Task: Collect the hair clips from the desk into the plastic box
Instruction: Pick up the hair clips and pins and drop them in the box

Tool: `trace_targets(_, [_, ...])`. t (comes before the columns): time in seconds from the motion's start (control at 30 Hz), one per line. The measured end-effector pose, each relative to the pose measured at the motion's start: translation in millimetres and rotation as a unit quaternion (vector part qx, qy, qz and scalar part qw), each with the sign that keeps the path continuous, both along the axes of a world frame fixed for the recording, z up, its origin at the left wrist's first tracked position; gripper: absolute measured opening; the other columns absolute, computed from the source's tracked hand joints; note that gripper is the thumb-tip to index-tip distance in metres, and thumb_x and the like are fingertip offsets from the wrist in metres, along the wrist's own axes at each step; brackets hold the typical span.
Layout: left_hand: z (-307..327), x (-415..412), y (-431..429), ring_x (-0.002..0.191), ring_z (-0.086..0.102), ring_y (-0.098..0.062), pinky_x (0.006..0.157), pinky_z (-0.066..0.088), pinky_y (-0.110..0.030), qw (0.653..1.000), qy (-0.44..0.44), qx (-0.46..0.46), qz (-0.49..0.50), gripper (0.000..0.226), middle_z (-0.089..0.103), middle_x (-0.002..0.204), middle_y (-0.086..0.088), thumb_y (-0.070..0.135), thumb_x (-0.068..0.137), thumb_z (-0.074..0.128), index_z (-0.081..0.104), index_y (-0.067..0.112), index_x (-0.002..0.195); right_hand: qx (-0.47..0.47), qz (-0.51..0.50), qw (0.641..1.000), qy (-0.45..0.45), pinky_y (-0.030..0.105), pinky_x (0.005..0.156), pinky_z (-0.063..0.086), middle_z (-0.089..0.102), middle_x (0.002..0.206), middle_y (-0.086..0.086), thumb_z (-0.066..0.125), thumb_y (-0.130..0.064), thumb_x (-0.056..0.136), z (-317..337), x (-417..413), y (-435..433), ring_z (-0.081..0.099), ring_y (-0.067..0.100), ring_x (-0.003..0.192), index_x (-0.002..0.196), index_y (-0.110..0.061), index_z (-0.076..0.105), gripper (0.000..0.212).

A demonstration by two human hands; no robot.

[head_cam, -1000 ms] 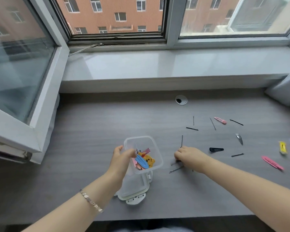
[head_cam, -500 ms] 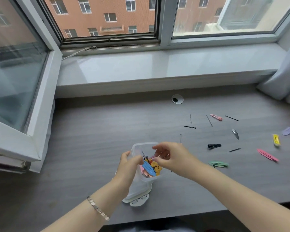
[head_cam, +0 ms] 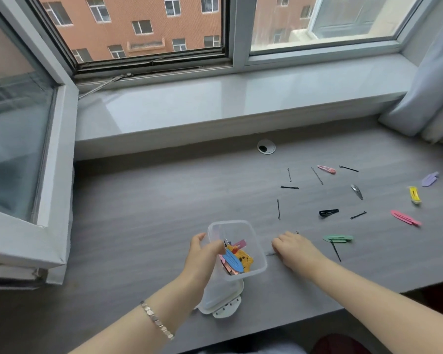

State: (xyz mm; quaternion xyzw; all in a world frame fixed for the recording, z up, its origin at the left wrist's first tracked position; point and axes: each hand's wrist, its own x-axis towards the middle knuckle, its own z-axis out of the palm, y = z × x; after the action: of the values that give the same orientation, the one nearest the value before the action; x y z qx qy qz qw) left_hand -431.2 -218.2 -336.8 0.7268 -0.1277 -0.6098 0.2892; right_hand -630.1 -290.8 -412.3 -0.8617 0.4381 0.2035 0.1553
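My left hand (head_cam: 202, 256) grips the left wall of the clear plastic box (head_cam: 232, 223), which is tilted over its lid (head_cam: 225, 307). Inside lie a blue clip (head_cam: 232, 260), a yellow bear clip (head_cam: 245, 259) and pink ones. Just right of the box, my right hand (head_cam: 294, 251) rests palm down on the desk, its curled fingertips on a thin bobby pin (head_cam: 270, 254). Several clips lie further right: green (head_cam: 338, 238), black (head_cam: 328, 213), pink (head_cam: 405, 217), yellow (head_cam: 414, 194), purple (head_cam: 430, 179), silver (head_cam: 357, 191). Black bobby pins (head_cam: 278, 209) are scattered among them.
The grey desk (head_cam: 151, 213) runs under a white window sill (head_cam: 215, 108). An open window sash (head_cam: 23, 149) juts in over the desk's left end. A round cable hole (head_cam: 266, 146) sits at the back. A pale curtain (head_cam: 430, 93) hangs at the far right.
My right hand went from the desk to over the box, then came back down to the desk right of the box. The left hand kept holding the box.
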Motion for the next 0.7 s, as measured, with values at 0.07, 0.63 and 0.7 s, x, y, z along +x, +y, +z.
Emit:
trace_targets(0.07, [-1, 4, -1, 0.114, 0.051, -0.03, 0.094, 0.042, -0.042, 1.0, 0.002, 0.002, -0.004, 0.057, 0.054, 0.123, -0.011, 0.011, 0.084, 0.052, 0.038, 0.022, 0.138, 0.0, -0.116, 0.992, -0.041, 0.032, 0.079, 0.046, 0.057, 0.112, 0.012, 0.054, -0.001, 0.08, -2, 0, -2, 0.058, 0.028, 0.101, 0.107, -0.005, 0.054, 0.028])
trace_targets(0.63, [1, 4, -11, 0.103, 0.042, -0.025, 0.089, 0.035, -0.037, 1.0, 0.015, -0.002, -0.016, 0.06, 0.043, 0.114, -0.005, 0.01, 0.087, 0.05, 0.032, 0.021, 0.143, 0.067, -0.466, 0.875, -0.111, 0.034, 0.075, 0.042, 0.06, 0.099, 0.026, 0.043, -0.012, 0.088, 23, 13, -13, 0.056, 0.034, 0.092, 0.075, -0.005, 0.049, 0.015])
trace_targets(0.7, [2, -4, -15, 0.103, 0.043, -0.024, 0.088, 0.034, -0.037, 1.0, 0.017, 0.003, -0.011, 0.06, 0.044, 0.116, -0.006, 0.011, 0.087, 0.05, 0.032, 0.021, 0.143, 0.082, -0.43, 0.878, -0.191, 0.032, 0.066, 0.038, 0.058, 0.079, 0.01, 0.044, -0.014, 0.087, 46, 28, -11, 0.054, 0.028, 0.078, 0.071, -0.013, 0.044, 0.016])
